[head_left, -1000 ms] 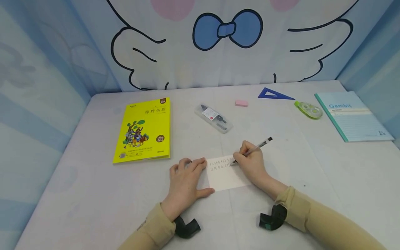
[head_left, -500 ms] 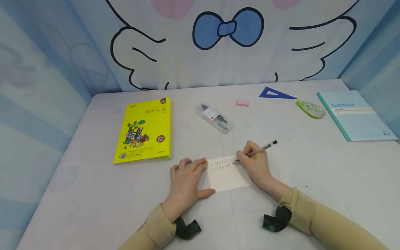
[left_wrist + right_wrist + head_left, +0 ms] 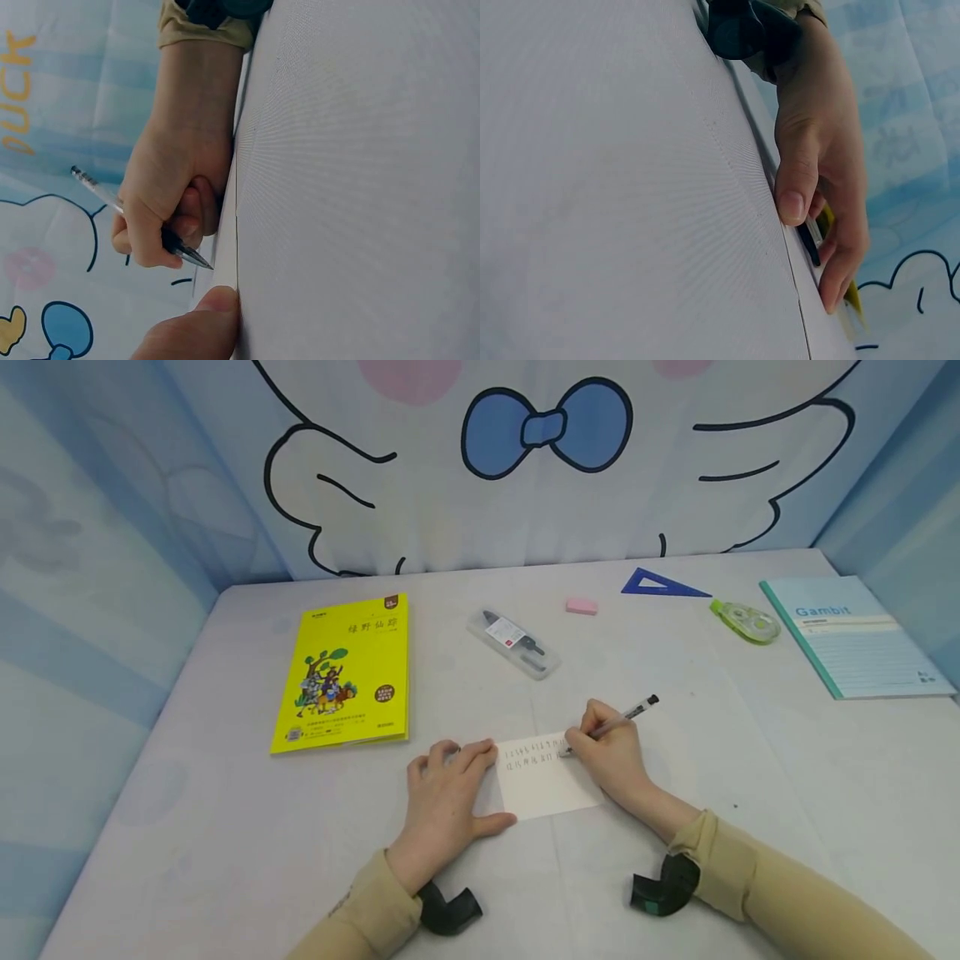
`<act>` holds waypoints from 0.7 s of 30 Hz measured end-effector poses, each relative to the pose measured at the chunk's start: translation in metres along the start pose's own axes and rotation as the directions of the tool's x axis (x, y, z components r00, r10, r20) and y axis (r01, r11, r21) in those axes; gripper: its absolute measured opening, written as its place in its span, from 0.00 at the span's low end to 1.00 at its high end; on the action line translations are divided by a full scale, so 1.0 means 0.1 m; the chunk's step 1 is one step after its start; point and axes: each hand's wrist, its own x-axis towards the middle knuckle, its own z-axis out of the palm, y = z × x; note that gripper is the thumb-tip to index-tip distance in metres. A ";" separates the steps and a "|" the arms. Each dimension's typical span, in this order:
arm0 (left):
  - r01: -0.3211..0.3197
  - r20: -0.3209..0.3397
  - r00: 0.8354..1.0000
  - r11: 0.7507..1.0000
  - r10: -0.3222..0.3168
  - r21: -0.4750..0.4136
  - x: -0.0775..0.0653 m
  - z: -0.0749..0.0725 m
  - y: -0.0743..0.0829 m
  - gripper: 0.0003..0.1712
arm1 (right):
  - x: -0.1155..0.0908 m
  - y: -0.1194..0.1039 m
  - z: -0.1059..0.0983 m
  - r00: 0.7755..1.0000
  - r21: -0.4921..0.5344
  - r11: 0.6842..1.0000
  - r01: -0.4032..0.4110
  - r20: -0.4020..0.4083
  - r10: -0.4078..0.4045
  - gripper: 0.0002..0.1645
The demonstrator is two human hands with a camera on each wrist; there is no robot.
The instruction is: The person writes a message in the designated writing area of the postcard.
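White table (image 3: 225, 843) with book (image 3: 341, 672), paper (image 3: 551, 792), case (image 3: 513, 644), eraser (image 3: 581, 607), triangle (image 3: 681, 592), correction tape (image 3: 746, 622), notebook (image 3: 858, 643).

Smooth matt paper (image 3: 551, 792), pen (image 3: 633, 712) with a clear plastic barrel, translucent plastic case (image 3: 513, 643), smooth yellow paper cover on the book (image 3: 341, 672), matt rubbery eraser (image 3: 581, 606), smooth blue plastic triangle (image 3: 678, 590), matt white cloth-like tabletop (image 3: 225, 827), soft cloth curtain (image 3: 420, 518), creased cloth sleeve (image 3: 375, 897).

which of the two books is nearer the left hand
The yellow book, with a cartoon tree on its cover, just beyond the left hand. The other, the pale blue Gambit notebook, lies far to the right, past the right hand.
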 end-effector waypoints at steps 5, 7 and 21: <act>0.005 0.009 1.000 1.000 -0.005 -0.003 0.00 0.00 0.00 0.44 | 0.00 0.01 0.00 1.000 -0.003 1.000 0.000 -0.021 0.000 0.15; 0.006 0.010 1.000 1.000 -0.006 -0.005 0.00 0.00 0.01 0.44 | 0.00 0.01 -0.01 0.999 -0.006 1.000 -0.005 -0.053 0.005 0.16; -0.001 -0.002 1.000 1.000 0.001 0.002 0.00 0.00 0.00 0.44 | 0.00 0.02 -0.04 0.998 -0.057 0.998 -0.017 -0.059 0.014 0.16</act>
